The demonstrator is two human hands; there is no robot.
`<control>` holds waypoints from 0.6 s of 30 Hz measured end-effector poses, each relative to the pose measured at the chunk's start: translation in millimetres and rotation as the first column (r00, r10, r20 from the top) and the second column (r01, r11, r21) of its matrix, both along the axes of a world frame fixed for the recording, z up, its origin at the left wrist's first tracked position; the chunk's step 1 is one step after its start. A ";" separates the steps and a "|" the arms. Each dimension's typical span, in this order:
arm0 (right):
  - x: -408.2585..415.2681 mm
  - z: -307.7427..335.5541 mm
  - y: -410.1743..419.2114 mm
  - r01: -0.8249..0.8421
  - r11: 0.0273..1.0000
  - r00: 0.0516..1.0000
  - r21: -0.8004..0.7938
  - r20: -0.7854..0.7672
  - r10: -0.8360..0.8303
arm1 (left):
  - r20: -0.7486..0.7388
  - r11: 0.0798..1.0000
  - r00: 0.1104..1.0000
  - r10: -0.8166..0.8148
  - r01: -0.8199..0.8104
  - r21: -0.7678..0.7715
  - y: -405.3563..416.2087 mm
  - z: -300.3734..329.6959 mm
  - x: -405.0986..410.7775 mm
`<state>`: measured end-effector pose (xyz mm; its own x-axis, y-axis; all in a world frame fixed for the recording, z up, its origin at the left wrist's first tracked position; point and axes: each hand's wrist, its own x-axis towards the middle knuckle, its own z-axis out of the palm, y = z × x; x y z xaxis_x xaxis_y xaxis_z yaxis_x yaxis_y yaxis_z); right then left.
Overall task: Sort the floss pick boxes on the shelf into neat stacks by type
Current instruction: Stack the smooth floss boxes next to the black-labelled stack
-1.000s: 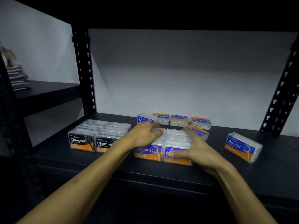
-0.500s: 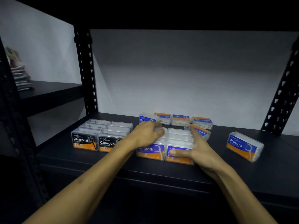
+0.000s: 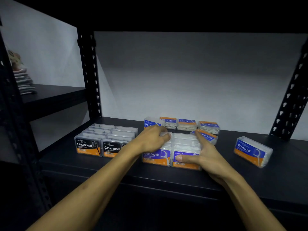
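Observation:
Two rows of purple "Smooth" floss boxes [image 3: 185, 147] stand side by side at the shelf's middle front. My left hand [image 3: 152, 139] rests curled on top of the left row. My right hand [image 3: 204, 155] clasps the right row, thumb across its front label and fingers along its right side. Black "Charcoal" boxes [image 3: 101, 140] sit in two neat rows to the left. Blue "Round" boxes [image 3: 185, 124] lie loosely behind, one [image 3: 206, 136] tilted by my right fingers and another [image 3: 252, 150] alone at the right.
The black shelf board [image 3: 166, 174] has a front edge just below my wrists. Perforated black uprights stand at back left [image 3: 89, 72] and back right [image 3: 290, 100]. Folded cloths [image 3: 23, 80] lie on a neighbouring shelf at the far left.
Both hands stay pressed on the Smooth rows with barely any shift. The view has drifted slightly; the boxes keep their places.

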<state>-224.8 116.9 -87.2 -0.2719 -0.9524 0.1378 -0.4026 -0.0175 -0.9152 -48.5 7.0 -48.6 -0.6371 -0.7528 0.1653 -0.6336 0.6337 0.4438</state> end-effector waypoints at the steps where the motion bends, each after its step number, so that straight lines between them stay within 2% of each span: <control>1: 0.6 0.7 1.0 0.004 1.000 1.000 0.000 -0.009 -0.004 | 0.003 1.000 1.000 -0.001 0.001 -0.012 -0.7 -1.3 -0.1; 15: -3.6 3.8 4.8 0.028 0.999 0.954 0.034 -0.299 -0.016 | 0.051 0.989 0.997 0.051 -0.044 -0.138 -1.5 -4.3 -0.3; 18: -9.4 5.4 6.5 -0.022 0.998 0.951 0.051 -0.305 0.037 | 0.077 0.992 0.995 0.065 -0.056 -0.111 -1.9 0.3 0.6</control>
<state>-234.2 123.3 -81.9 -0.1953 -0.9667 0.1654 -0.6635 0.0061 -0.7481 -47.9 5.1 -48.4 -0.6054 -0.7708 0.1983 -0.7031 0.6347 0.3207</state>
